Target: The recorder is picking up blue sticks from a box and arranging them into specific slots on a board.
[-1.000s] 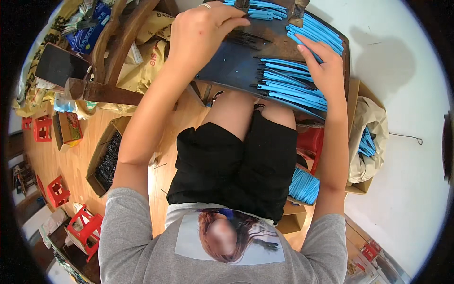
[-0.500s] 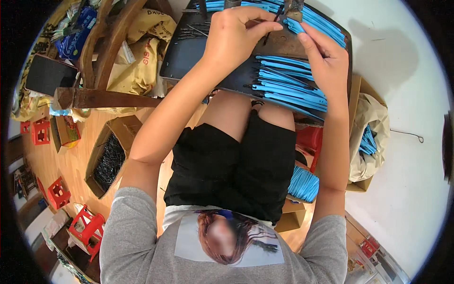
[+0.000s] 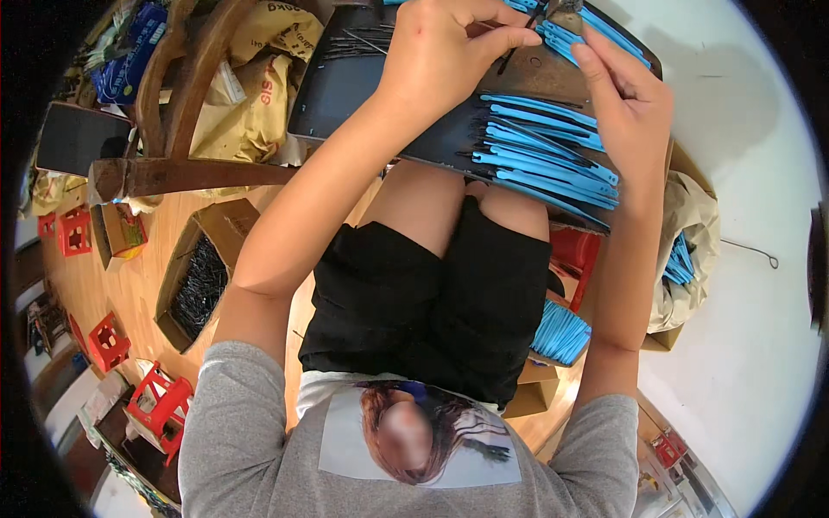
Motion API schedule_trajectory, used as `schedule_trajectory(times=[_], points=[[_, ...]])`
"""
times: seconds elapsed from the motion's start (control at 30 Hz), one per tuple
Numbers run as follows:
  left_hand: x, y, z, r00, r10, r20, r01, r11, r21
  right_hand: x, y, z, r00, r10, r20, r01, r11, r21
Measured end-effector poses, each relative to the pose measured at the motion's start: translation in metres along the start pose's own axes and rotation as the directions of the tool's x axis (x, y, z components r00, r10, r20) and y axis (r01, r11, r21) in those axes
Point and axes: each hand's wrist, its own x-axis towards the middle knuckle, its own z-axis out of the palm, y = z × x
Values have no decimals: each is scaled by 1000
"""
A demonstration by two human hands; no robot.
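Note:
My left hand [image 3: 449, 52] is at the far side of the dark tray-like bench top [image 3: 332, 112], thumb and forefinger pinched on a thin black strip [image 3: 506, 64]. To its right, my right hand [image 3: 635, 104] has its thumb and forefinger closed at the end of a flat blue plastic strip [image 3: 560, 41], beside a worn metal tool head [image 3: 567, 19]. The far ends of both held pieces are cut off or hidden at the top edge. Nearer me lies a row of blue strips with black ends [image 3: 544, 160].
Loose black strips [image 3: 354, 43] lie at the bench's left. A wooden chair frame [image 3: 199, 179] and yellow sacks [image 3: 268, 95] stand left. Boxes hold black pieces [image 3: 199, 285] and a bundle of blue strips [image 3: 561, 332]. A paper-lined box [image 3: 691, 293] stands right, by the white wall [image 3: 734, 363].
Both hands and the bench appear shifted right in the picture. My right hand has moved a little away from the left, and more of the blue strip's end shows between them.

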Motion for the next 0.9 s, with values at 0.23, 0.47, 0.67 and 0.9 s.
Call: schedule_trajectory(times=[0.23, 0.47, 0.67, 0.9], points=[[-2, -2, 1, 998, 53, -31, -54, 998, -19, 0, -9, -10, 993, 96, 72, -91, 994, -67], [0, -6, 3, 982, 179, -52, -180, 983, -18, 0, -7, -14, 988, 125, 87, -121, 992, -49], [0, -7, 0, 996, 89, 31, -89, 996, 23, 3, -12, -15, 985, 153, 83, -143, 982, -120], [-24, -8, 28, 997, 0, -75, -5, 997, -73, 10, -28, -16, 992, -3, 129, 27, 982, -187]])
